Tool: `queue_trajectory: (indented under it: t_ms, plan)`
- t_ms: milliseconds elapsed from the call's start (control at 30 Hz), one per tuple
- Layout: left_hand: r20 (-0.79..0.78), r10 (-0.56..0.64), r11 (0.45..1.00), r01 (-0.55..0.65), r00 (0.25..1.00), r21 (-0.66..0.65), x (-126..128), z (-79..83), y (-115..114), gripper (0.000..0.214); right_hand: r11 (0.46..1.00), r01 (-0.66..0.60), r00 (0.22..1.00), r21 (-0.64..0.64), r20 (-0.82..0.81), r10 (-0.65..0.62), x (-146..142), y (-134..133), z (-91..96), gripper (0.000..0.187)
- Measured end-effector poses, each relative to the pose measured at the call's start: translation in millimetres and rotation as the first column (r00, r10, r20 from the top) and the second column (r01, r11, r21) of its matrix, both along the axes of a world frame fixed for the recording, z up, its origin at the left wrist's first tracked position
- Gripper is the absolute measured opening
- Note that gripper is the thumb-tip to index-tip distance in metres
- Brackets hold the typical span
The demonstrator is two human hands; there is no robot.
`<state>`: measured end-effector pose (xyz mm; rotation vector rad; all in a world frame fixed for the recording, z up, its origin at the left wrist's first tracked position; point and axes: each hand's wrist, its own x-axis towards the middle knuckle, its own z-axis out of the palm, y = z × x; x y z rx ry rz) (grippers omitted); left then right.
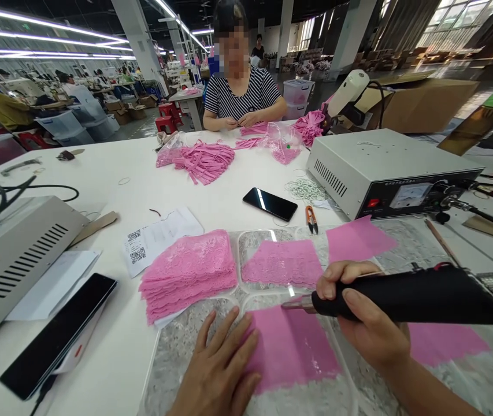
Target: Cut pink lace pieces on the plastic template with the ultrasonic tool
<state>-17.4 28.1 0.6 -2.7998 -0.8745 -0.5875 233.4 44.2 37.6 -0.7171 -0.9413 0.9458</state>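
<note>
My right hand (370, 323) is wrapped around the black barrel of an ultrasonic welding gun (419, 294). The gun's narrow metal tip (296, 304) meets the upper edge of a pink fabric piece (292, 349), though I cannot tell whether it presses down. My left hand (222, 367) lies flat with fingers spread, its fingertips at that piece's left edge. Under the fabric is a clear, rounded-corner template sheet (177, 352) on a grey mottled surface. A pink lace piece (283, 263) lies just beyond, beside a stack of pink lace pieces (192, 271).
A metal control box (380, 156) with a dial stands at the back right, another box (25, 254) at the left. Phones (270, 203), thread snips (311, 219) and a paper label (159, 237) lie about. Across the table, a person (241, 95) handles pink strips (205, 162).
</note>
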Motion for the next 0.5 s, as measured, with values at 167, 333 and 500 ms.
queue_trajectory:
  t_ms: [167,333,500]
  plan:
    - [0.026,-0.047,0.998,0.046,0.999,0.044,0.2,3.7,3.9,0.030,0.991,0.129,0.992,-0.021,-0.011,-0.129,22.3,0.0,9.9,0.006]
    - [0.096,-0.141,0.987,0.132,0.985,0.088,20.9,3.9,-0.8,0.023,0.983,0.172,0.985,-0.059,0.011,-0.172,38.4,-2.9,7.2,0.006]
    - [0.090,-0.258,0.963,0.249,0.962,0.099,57.6,-1.7,-8.2,0.030,0.985,0.157,0.987,-0.075,-0.014,-0.158,35.4,-2.9,0.8,0.006]
